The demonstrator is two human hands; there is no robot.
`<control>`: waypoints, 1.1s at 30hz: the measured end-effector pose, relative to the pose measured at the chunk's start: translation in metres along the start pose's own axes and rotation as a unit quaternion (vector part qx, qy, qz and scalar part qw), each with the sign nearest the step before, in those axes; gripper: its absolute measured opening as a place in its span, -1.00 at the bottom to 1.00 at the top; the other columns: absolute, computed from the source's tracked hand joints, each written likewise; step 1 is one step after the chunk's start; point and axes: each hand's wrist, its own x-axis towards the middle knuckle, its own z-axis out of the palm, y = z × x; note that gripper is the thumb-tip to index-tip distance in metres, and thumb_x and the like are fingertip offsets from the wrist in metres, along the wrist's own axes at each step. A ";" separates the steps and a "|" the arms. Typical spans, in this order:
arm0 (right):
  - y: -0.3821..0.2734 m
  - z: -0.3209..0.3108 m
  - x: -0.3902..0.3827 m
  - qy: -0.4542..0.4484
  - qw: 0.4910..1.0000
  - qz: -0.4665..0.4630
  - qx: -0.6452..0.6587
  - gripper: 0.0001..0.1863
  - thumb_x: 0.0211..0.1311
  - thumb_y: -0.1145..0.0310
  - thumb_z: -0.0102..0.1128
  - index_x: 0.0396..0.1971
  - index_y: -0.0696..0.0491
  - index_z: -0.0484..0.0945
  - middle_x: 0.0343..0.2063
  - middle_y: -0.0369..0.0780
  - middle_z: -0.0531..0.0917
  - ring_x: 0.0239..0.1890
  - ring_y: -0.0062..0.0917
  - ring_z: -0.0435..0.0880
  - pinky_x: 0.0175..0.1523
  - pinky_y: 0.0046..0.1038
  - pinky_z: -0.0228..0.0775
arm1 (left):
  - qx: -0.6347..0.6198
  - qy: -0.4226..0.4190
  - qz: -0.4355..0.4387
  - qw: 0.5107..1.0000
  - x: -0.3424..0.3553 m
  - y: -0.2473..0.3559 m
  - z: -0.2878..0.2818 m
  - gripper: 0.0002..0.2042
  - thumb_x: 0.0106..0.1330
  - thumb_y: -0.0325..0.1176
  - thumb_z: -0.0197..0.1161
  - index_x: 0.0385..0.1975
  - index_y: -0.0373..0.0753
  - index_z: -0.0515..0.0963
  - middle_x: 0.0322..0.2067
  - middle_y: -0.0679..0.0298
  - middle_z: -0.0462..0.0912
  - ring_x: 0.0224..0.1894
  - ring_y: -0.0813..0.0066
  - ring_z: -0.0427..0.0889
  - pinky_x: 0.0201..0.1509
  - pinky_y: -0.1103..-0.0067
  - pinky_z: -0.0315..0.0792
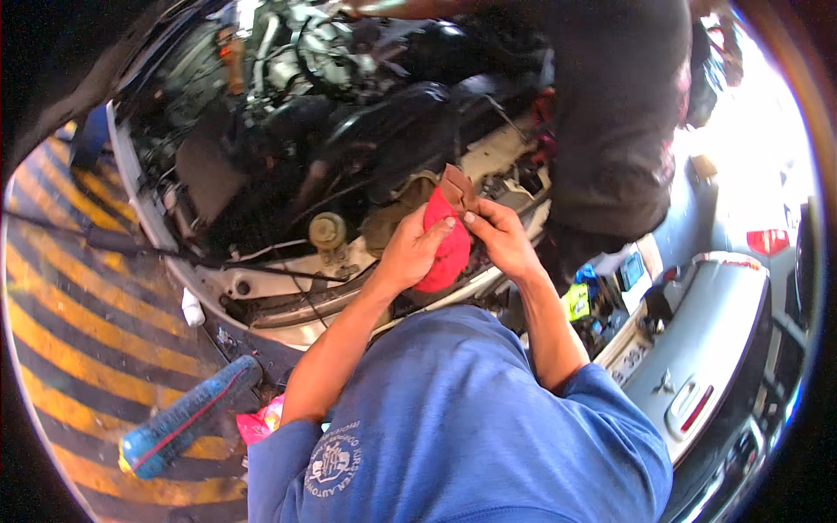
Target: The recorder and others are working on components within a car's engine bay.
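Observation:
In front of my chest, over the front edge of an open engine bay (296,261), both hands are closed. My left hand (408,251) grips a bright red cloth (449,257), which hangs below the fingers. My right hand (506,240) pinches the edge of a stiff, creased brown piece (457,190) beside the cloth's top; it resembles sandpaper, but its kind is not certain. The two touch each other between my hands. Whether anything is wrapped inside the cloth is hidden.
A person in dark clothes (610,113) leans over the bay close on my right. A round cap (328,232) sits left of my hands. A blue cylinder (187,418) lies on the striped floor (87,331). A silver car (706,340) stands at right.

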 end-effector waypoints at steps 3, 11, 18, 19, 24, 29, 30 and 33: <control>-0.011 0.015 -0.002 -0.024 0.998 0.051 -0.013 -0.79 0.44 0.33 0.11 -0.16 0.15 0.61 -0.51 -0.41 0.52 -0.44 -0.75 0.42 -0.37 -0.60 0.25 | 0.062 0.073 0.038 0.995 -0.010 0.001 -0.010 -0.68 0.43 -0.18 0.20 -0.06 -0.33 0.56 -0.35 0.11 0.71 -0.28 0.47 0.66 -0.13 0.44 0.51; 0.000 0.033 -0.005 0.007 0.992 0.083 0.096 -0.85 0.44 0.33 0.09 -0.28 0.07 0.57 -0.51 -0.42 0.50 -0.51 -0.77 0.38 -0.48 -0.66 0.17 | 0.113 0.144 0.021 0.983 -0.045 0.001 -0.020 -0.68 0.41 -0.12 0.24 -0.14 -0.29 0.60 -0.38 0.18 0.71 -0.34 0.51 0.63 -0.21 0.43 0.50; 0.009 0.021 0.006 -0.144 0.981 -0.032 -0.129 -0.81 0.44 0.31 0.13 -0.29 0.12 0.59 -0.46 -0.43 0.49 -0.44 -0.77 0.33 -0.41 -0.65 0.10 | 0.331 0.088 -0.016 0.939 -0.074 0.019 -0.042 -0.70 0.26 -0.11 0.24 -0.31 -0.27 0.63 -0.41 -0.08 0.68 -0.25 -0.10 0.68 -0.18 0.12 0.50; 0.009 0.021 0.010 -0.166 0.980 -0.034 -0.107 -0.83 0.44 0.34 0.13 -0.28 0.11 0.60 -0.45 -0.45 0.49 -0.44 -0.78 0.31 -0.39 -0.66 0.08 | 0.351 0.068 -0.011 0.934 -0.076 0.025 -0.041 -0.70 0.24 -0.12 0.25 -0.32 -0.26 0.63 -0.40 -0.08 0.68 -0.25 -0.10 0.68 -0.18 0.12 0.50; 0.006 0.028 0.022 -0.206 0.978 -0.016 -0.042 -0.84 0.48 0.35 0.12 -0.19 0.12 0.60 -0.23 -0.35 0.64 -0.16 -0.66 0.51 0.03 -0.58 0.31 | 0.360 0.071 -0.027 0.930 -0.080 0.043 -0.039 -0.70 0.19 -0.13 0.26 -0.38 -0.28 0.64 -0.40 -0.10 0.68 -0.25 -0.11 0.68 -0.18 0.13 0.52; 0.001 0.040 0.022 -0.235 0.969 -0.054 -0.053 -0.78 0.50 0.37 0.07 -0.03 0.17 0.55 -0.13 -0.29 0.63 -0.07 -0.63 0.53 0.12 -0.53 0.34 | 0.322 0.152 0.002 0.935 -0.086 0.039 -0.038 -0.69 0.19 -0.12 0.30 -0.37 -0.30 0.65 -0.43 -0.08 0.68 -0.28 -0.09 0.69 -0.19 0.15 0.53; 0.001 0.042 0.022 -0.223 0.972 -0.066 -0.041 -0.79 0.51 0.38 0.06 -0.03 0.17 0.55 -0.13 -0.29 0.63 -0.07 -0.63 0.53 0.12 -0.54 0.34 | 0.311 0.162 -0.003 0.936 -0.086 0.038 -0.037 -0.68 0.19 -0.11 0.30 -0.37 -0.30 0.65 -0.42 -0.08 0.68 -0.28 -0.09 0.69 -0.18 0.15 0.53; 0.001 0.040 0.026 -0.173 0.980 -0.100 -0.006 -0.81 0.52 0.37 0.03 -0.13 0.16 0.55 -0.23 -0.31 0.61 -0.17 -0.65 0.52 -0.01 -0.55 0.37 | 0.300 0.203 0.017 0.932 -0.084 0.035 -0.029 -0.66 0.22 -0.06 0.29 -0.38 -0.28 0.65 -0.43 -0.07 0.68 -0.30 -0.08 0.69 -0.21 0.17 0.52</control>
